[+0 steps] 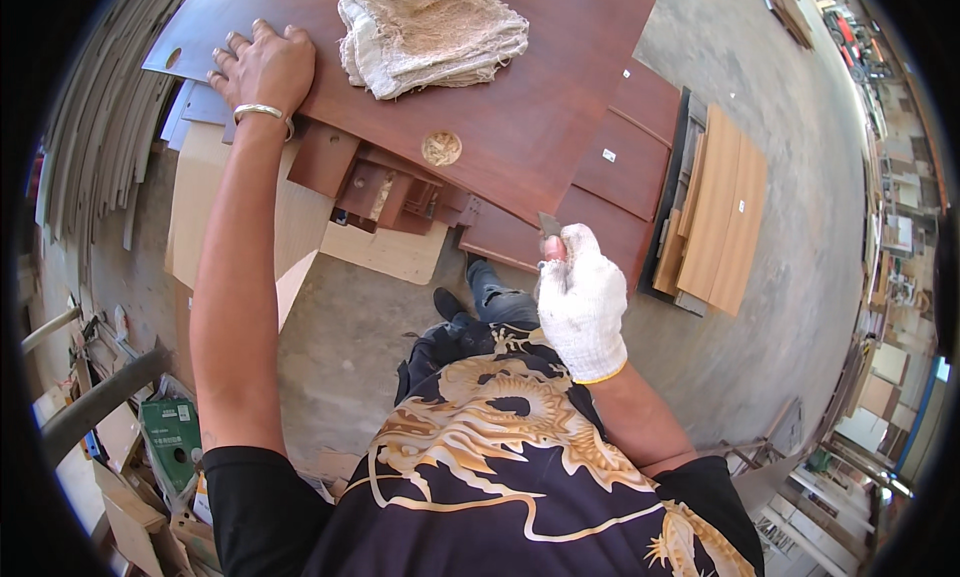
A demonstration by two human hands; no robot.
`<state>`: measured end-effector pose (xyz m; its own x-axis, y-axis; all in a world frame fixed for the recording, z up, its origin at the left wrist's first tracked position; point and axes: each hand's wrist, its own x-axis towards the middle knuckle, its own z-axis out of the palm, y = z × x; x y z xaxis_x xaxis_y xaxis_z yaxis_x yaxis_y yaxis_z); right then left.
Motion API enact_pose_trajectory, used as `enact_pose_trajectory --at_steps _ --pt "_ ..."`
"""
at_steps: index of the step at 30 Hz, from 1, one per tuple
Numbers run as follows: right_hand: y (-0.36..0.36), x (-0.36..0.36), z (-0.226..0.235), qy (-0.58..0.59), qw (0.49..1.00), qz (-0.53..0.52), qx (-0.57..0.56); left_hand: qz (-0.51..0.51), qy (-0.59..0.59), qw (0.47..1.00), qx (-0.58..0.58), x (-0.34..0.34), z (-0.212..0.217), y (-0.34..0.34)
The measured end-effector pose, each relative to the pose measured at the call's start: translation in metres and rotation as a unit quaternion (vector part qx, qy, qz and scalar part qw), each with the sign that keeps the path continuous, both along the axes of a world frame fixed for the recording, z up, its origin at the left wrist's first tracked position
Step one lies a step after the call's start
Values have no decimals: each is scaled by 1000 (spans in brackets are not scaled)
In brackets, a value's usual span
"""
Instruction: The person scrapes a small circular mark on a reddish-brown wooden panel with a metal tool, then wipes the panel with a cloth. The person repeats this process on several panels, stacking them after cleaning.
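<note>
A reddish-brown wood panel (480,137) lies across the top of the view, with round cup holes near its front edge. Bare and spread, my left hand (268,69) rests flat on its left part; a bracelet circles the wrist. My right hand (582,302), in a white knit glove, is closed around a small flat metal blade (548,224). That blade meets the panel's near right corner; its handle is hidden in the fist. A folded, stained white cloth (430,32) sits on the panel between my hands.
Below the panel are brown wood pieces (385,192) and cardboard (225,202). More red-brown boards (620,162) and light wood boards (722,212) are stacked at right. Long grey strips (105,127) stand at left, above a metal bar (105,402) and green box (170,437).
</note>
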<state>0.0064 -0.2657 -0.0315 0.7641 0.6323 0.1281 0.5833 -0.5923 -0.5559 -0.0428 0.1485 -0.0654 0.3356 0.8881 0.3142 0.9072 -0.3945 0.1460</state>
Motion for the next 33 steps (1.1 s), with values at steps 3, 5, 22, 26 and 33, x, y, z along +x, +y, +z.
enact_pose_trajectory --at_steps 3,5,22,26,33 --pt "2 -2 3 9 1000 3 20 -1 2 1000 -5 0 1 0" --pt "6 -3 5 32 999 2 1 -2 2 1000 -5 0 1 1" --pt "-1 3 0 -32 999 -5 -36 7 30 999 -25 3 6 0" --pt "-1 7 -2 -23 1000 7 -2 9 30 999 -31 3 8 -1" --pt "2 4 2 -6 999 12 -31 9 32 999 -35 3 12 -7"
